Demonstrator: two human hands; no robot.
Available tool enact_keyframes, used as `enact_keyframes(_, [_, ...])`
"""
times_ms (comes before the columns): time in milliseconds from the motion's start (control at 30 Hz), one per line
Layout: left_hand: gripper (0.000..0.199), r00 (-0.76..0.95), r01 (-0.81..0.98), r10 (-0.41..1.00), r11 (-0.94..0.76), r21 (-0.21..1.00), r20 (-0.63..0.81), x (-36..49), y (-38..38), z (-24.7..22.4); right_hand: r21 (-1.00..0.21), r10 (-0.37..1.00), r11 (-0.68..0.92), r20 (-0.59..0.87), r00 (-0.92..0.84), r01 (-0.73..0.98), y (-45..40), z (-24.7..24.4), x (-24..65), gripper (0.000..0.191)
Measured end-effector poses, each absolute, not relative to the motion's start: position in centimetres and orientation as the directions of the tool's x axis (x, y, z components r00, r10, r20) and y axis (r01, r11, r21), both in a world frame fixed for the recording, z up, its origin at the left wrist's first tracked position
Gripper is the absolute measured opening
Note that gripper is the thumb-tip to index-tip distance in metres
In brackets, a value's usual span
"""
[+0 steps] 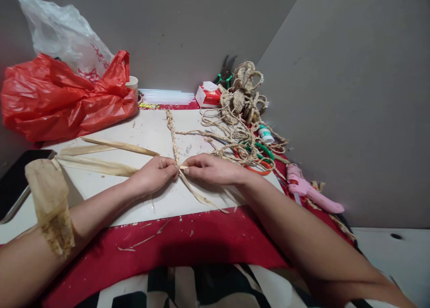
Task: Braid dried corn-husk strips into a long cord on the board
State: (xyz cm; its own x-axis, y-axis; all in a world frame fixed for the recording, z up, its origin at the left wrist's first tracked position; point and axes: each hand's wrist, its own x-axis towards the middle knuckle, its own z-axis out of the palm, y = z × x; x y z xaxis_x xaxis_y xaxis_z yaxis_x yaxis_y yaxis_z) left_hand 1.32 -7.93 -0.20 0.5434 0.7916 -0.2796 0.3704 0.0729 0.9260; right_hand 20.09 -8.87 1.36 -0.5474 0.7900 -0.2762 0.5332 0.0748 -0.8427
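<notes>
A thin braid of dry husk (173, 135) runs from the back of the white board (151, 124) toward me. Its near end is between my two hands. My left hand (157, 173) pinches the braid's end, thumb and fingers pressed together. Close on its right, my right hand (208, 168) is closed on a pale husk strip at the same spot. Loose strip ends (201, 198) trail below the hands to the right. Left of my left hand lie flat dry husk strips (97, 164), and another wide husk piece (50, 196) hangs over my left forearm.
Red plastic bag (67, 102) and cup (133, 82) at back left; phone (20, 178) at left edge. Braided cord (247, 84) heaps at right, over scissors (264, 153). Tissue box (208, 95), pliers (226, 73), small jar (265, 134) and pink glue gun (312, 191) are nearby.
</notes>
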Motion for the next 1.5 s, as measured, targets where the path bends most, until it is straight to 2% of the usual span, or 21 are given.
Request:
enact_keyframes(200, [0.026, 0.572, 0.401, 0.79, -0.034, 0.915, -0.221, 1.3, -7.9, -0.3, -0.716, 0.843, 0.139, -0.278, -0.461, 0.685, -9.7, 3.3, 19.7, 0.025])
enact_keyframes(367, [0.023, 0.587, 0.376, 0.797, -0.112, 0.92, -0.142, 1.5, -8.1, -0.4, -0.794, 0.877, -0.011, -0.3, -0.376, 0.608, -11.4, 2.7, 17.9, 0.025])
enact_keyframes(433, [0.023, 0.586, 0.344, 0.8, -0.096, 0.934, -0.134, 1.5, -8.3, -0.4, -0.782, 0.894, -0.004, -0.282, -0.348, 0.624, -11.9, 1.9, 17.2, 0.027])
enact_keyframes(500, [0.024, 0.567, 0.314, 0.813, -0.063, 0.947, -0.134, 1.6, -8.5, -0.4, -0.703, 0.926, 0.095, -0.197, -0.321, 0.705, -12.2, 1.3, 16.6, 0.028])
enact_keyframes(600, [0.028, 0.529, 0.261, 0.836, 0.004, 0.965, -0.147, 1.7, -8.8, -0.3, -0.504, 0.955, 0.21, -0.077, -0.285, 0.838, -12.6, 0.9, 16.2, 0.029])
enact_keyframes(733, [0.031, 0.499, 0.177, 0.844, 0.124, 0.976, -0.198, 1.9, -9.1, -0.2, -0.275, 0.96, 0.251, -0.05, -0.275, 0.928, -13.2, 1.0, 15.7, 0.033])
enact_keyframes(833, [0.029, 0.492, 0.118, 0.834, 0.22, 0.968, -0.25, 1.9, -9.2, -0.1, -0.186, 0.948, 0.294, -0.065, -0.311, 0.938, -13.6, 1.1, 15.3, 0.033])
enact_keyframes(1000, [0.023, 0.518, 0.058, 0.798, 0.327, 0.943, -0.309, 1.8, -9.3, -0.2, -0.122, 0.882, 0.439, -0.128, -0.453, 0.89, -14.4, 1.5, 15.1, 0.033])
enact_keyframes(1067, [0.021, 0.508, 0.068, 0.797, 0.341, 0.938, -0.327, 1.8, -9.3, -0.1, -0.145, 0.828, 0.521, -0.15, -0.539, 0.841, -15.0, 1.9, 15.0, 0.03])
enact_keyframes(1133, [0.021, 0.509, 0.081, 0.789, 0.356, 0.931, -0.345, 1.8, -9.2, -0.1, -0.231, 0.738, 0.612, -0.178, -0.651, 0.757, -15.6, 2.6, 15.0, 0.027])
enact_keyframes(1233, [0.022, 0.543, 0.076, 0.763, 0.373, 0.925, -0.352, 1.8, -9.1, -0.2, -0.454, 0.534, 0.689, -0.209, -0.819, 0.565, -16.4, 4.0, 15.4, 0.027])
enact_keyframes(1300, [0.021, 0.552, 0.077, 0.757, 0.371, 0.925, -0.349, 1.8, -9.1, -0.3, -0.596, 0.451, 0.654, -0.188, -0.872, 0.466, -16.6, 5.0, 15.9, 0.025])
enact_keyframes(1333, [0.021, 0.546, 0.082, 0.761, 0.368, 0.926, -0.351, 1.8, -9.1, -0.4, -0.646, 0.458, 0.62, -0.163, -0.874, 0.446, -16.6, 5.5, 16.1, 0.024])
enact_keyframes(1400, [0.02, 0.529, 0.084, 0.775, 0.357, 0.93, -0.345, 1.7, -9.3, -0.4, -0.697, 0.571, 0.552, -0.085, -0.817, 0.458, -16.2, 6.5, 16.5, 0.027])
enact_keyframes(1500, [0.02, 0.558, 0.041, 0.798, 0.25, 0.967, -0.23, 1.6, -9.7, -0.2, -0.701, 0.75, 0.514, 0.088, -0.655, 0.495, -14.9, 8.0, 16.2, 0.028])
